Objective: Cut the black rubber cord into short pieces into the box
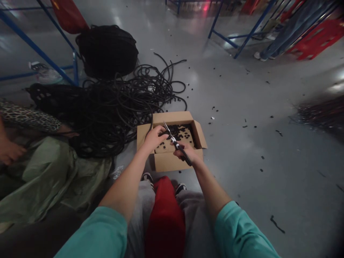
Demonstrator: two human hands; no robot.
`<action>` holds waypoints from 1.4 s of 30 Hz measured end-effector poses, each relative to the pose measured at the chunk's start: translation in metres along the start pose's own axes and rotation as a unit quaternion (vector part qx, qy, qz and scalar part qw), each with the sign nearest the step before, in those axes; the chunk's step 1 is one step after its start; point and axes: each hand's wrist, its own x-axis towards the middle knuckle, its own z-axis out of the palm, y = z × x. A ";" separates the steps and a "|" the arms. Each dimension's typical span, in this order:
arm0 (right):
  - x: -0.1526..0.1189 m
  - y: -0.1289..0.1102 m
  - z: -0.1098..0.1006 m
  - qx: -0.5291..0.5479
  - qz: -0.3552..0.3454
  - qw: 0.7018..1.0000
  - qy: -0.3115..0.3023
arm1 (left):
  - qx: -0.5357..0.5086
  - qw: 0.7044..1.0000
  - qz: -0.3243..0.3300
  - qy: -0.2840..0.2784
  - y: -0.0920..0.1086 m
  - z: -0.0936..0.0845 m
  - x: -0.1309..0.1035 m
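A cardboard box [172, 163] stands on the floor before my feet, its flaps folded out and small black pieces scattered inside. Over the box, my right hand [185, 150] is closed round the black handles of a pair of scissors [183, 153], whose blades point up and left, parted. My left hand [156, 138] is at the box's left side, thumb and fingers closed on a black cord [165, 133] beside the blades. A tangled heap of black cord [129, 93] lies left of and behind the box.
A large black coil [107, 52] sits at the back left. Another person's hand [12, 152] and green cloth [53, 172] are at the left. Blue metal frames [245, 46] stand behind, beside a person's legs [285, 39]. Black scraps dot the floor.
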 end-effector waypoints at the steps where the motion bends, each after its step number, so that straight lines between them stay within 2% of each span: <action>1: 0.001 0.001 0.000 0.007 0.002 1.000 -0.007 | 0.017 1.000 0.007 0.002 0.000 0.000 0.000; 6: 0.001 0.003 -0.004 0.021 -0.013 0.999 -0.037 | 0.049 0.999 0.001 -0.015 0.003 -0.001 -0.001; 12: 0.000 0.006 -0.006 0.039 -0.034 0.998 -0.042 | -0.022 0.995 -0.052 -0.079 0.003 0.001 -0.002; 19: 0.003 0.009 0.000 0.027 -0.042 0.998 -0.025 | -0.089 0.988 -0.097 -0.078 0.003 0.001 -0.002; 26: 0.005 0.008 0.001 -0.007 -0.052 0.999 0.008 | -0.041 0.993 -0.092 -0.062 -0.002 0.002 0.000; 31: 0.005 0.010 0.002 -0.015 -0.046 0.999 0.024 | 0.060 0.998 -0.002 -0.001 0.001 0.006 -0.001; 34: 0.005 0.010 0.004 -0.003 -0.037 0.999 0.032 | 0.133 0.991 -0.005 0.014 0.007 0.006 -0.003; 37: 0.005 0.009 0.003 0.030 -0.025 0.999 -0.008 | 0.160 0.987 -0.007 0.011 0.012 0.005 -0.005; 39: 0.004 0.008 -0.001 0.043 -0.025 0.998 -0.043 | 0.145 0.989 0.000 -0.003 0.012 0.005 -0.005; 42: 0.003 0.007 -0.006 0.048 -0.027 0.997 -0.061 | 0.100 0.994 -0.009 -0.041 0.009 0.004 -0.003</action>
